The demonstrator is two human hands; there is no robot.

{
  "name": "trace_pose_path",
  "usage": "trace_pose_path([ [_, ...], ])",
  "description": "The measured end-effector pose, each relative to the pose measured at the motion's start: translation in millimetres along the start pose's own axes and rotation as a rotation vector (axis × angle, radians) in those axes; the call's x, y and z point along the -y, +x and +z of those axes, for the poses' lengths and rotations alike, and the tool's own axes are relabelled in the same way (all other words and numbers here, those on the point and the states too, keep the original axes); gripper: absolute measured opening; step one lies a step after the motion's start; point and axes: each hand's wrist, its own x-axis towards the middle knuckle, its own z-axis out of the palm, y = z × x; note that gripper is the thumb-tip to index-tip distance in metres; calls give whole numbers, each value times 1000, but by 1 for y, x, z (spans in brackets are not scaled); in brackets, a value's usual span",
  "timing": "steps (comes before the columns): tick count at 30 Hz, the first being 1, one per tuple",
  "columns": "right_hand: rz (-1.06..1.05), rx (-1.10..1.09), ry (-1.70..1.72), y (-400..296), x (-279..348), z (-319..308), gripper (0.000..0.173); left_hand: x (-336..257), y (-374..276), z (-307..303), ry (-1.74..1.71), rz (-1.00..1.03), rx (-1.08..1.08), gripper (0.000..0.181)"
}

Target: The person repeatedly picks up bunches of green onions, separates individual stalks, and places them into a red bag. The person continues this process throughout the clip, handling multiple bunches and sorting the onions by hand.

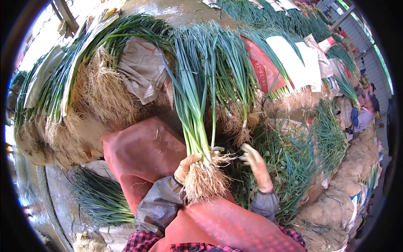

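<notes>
My left hand (185,168), in a pale glove, grips a bunch of green onions (193,119) near the white stem bases. The bunch stands over my lap, with its long green leaves pointing away from me. Its tangled tan roots (206,184) hang below the grip, towards my body. To the right of the roots, my right hand (258,168) is raised, somewhat blurred, with its fingers apart and nothing visible in them. A red waterproof apron (141,151) covers my lap and knees. Just beyond the held bunch lie more green onions (233,75), roots towards me.
Rooted green onions (104,85) are heaped at left, partly under a woven sack (143,67). Cut leaves (286,157) pile up at right, beside a long mound of roots (333,204). More leaves (97,195) lie at lower left. Another person (365,115) sits at far right.
</notes>
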Motion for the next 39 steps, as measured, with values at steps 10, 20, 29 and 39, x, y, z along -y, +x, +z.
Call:
trace_pose_path([
  [10,-846,224,-791,-11,54,58,9,7,-2,1,-81,-240,-196,40],
  [20,-695,159,-449,51,10,79,68,0,-6,5,-159,-5,60,75],
  [29,-229,-11,-900,39,-154,-11,24,-15,-3,-2,-153,17,122,71],
  [39,-2,-243,-143,9,-121,-20,48,-7,2,1,-124,-3,113,71],
])
